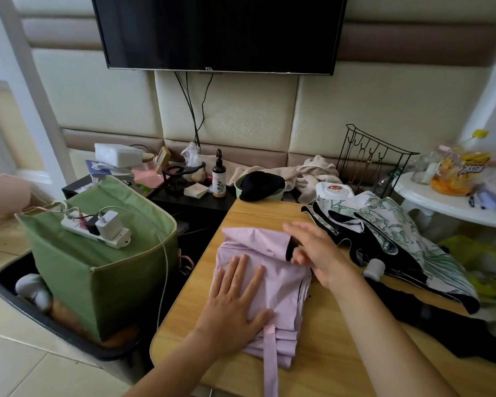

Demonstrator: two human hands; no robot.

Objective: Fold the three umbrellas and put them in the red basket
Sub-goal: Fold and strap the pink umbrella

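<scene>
Left hand lies flat, fingers straight and spread, on the pale lilac fabric umbrella, pinning the pleats to the light wooden worktop so they cannot spring apart, I'd judge. Right hand hovers over the canopy's far right side, fingers relaxed and mostly extended, gripping nothing that I can make out; it looks ready to smooth or roll the next fold across. The lilac closing strap trails off the near edge toward the camera, unfastened, so this one isn't wrapped yet.

Just beside it on the right, a white leaf-print umbrella with black lining sprawls loosely, its pale handle knob close to the right wrist. Little room that way. The lilac bundle sits close to the worktop's left edge, and beyond that drop stands a green fabric box carrying a white power strip. A dark cloth at the far right may be the third umbrella; I can't tell. No red basket is in sight.
</scene>
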